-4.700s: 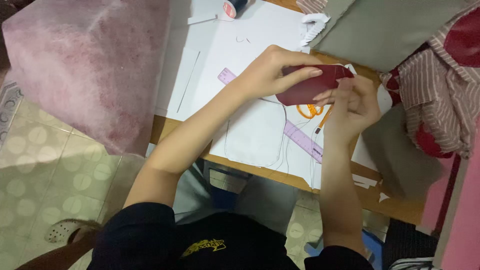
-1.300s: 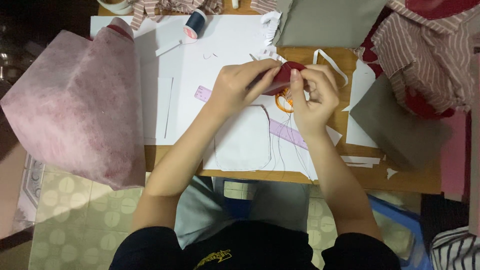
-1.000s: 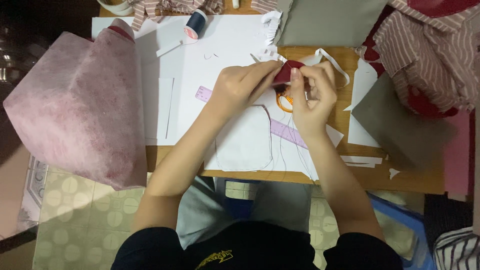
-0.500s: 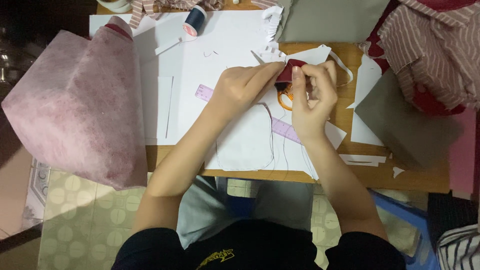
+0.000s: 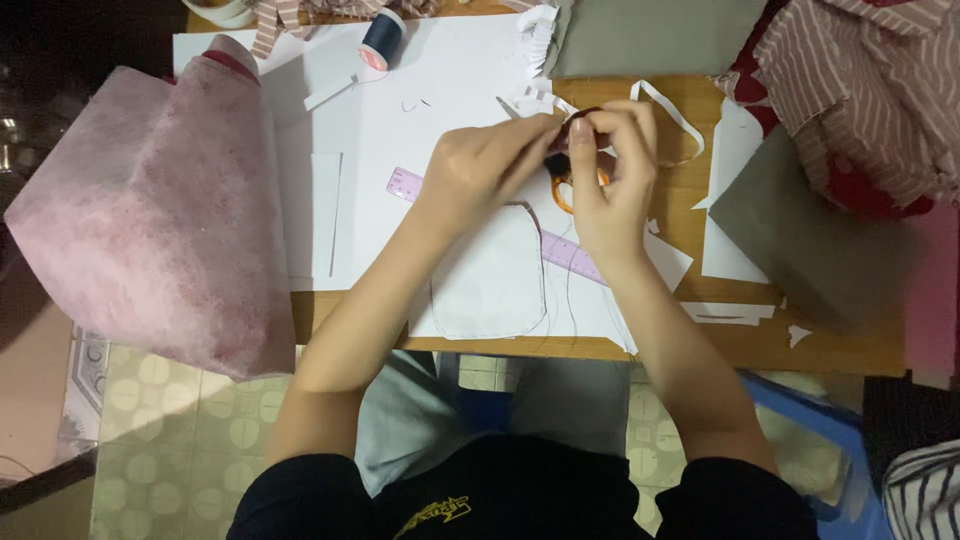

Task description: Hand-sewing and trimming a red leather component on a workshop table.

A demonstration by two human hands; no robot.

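Head view: both hands meet just above the middle of the frame, over the desk [image 5: 800, 345]. The left hand [image 5: 480, 170] pinches a small dark red cloth [image 5: 572, 128] with fingers closed on it; the right hand [image 5: 612, 185] closes on the same cloth from the other side, so the piece is mostly hidden between the fingertips. Right under the hands lie orange-handled scissors [image 5: 565, 190] and a purple ruler [image 5: 570, 255] on white paper [image 5: 440, 90]. A paper pattern [image 5: 490, 275] with rounded corners lies below them. A thread spool [image 5: 382, 38] stands at the upper left, a pink bag [image 5: 150, 220] fills the left, and grey fabric [image 5: 800, 230] lies at the right.
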